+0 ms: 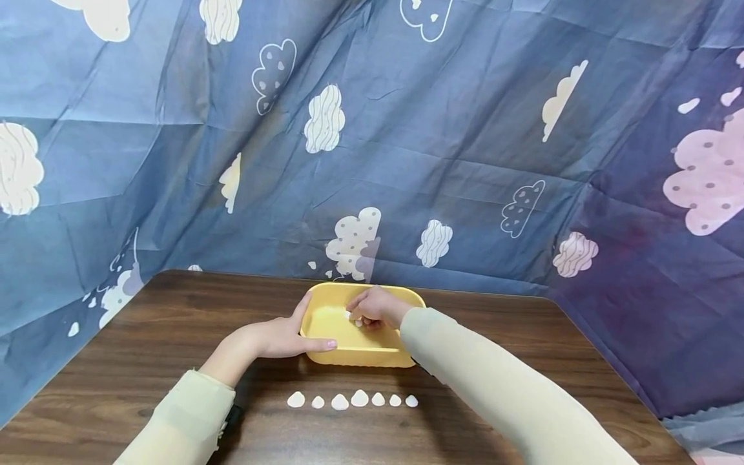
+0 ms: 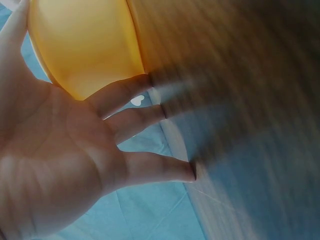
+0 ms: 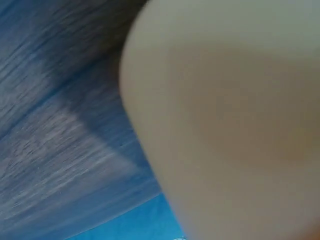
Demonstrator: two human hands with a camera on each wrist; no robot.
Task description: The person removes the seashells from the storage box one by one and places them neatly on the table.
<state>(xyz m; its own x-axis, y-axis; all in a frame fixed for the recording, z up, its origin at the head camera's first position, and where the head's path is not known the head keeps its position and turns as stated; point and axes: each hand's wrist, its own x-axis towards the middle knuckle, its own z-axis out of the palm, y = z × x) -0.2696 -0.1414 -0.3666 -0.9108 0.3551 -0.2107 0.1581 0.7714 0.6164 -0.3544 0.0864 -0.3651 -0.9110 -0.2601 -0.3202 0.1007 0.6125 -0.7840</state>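
A yellow plastic tub (image 1: 366, 357) stands on the table, its inside facing up. My left hand (image 1: 281, 337) spans the tub's left end, thumb laid along the front rim and another finger up toward the back corner. In the left wrist view the fingers (image 2: 159, 165) are straight and spread, with the palm by the tub wall (image 2: 92, 45). Inside the tub, my right hand (image 1: 376, 307) has curled fingers and pinches a small white shell (image 1: 347, 315). Another white shell (image 1: 358, 323) shows just under those fingers. A pale sleeve fills most of the right wrist view, hiding that hand.
Several white shells (image 1: 340, 402) of differing sizes lie in a row on the brown wooden table (image 1: 192, 323), in front of the tub. Behind the table hangs a blue cloth (image 1: 395, 161) with cloud prints, close to the tub's back side.
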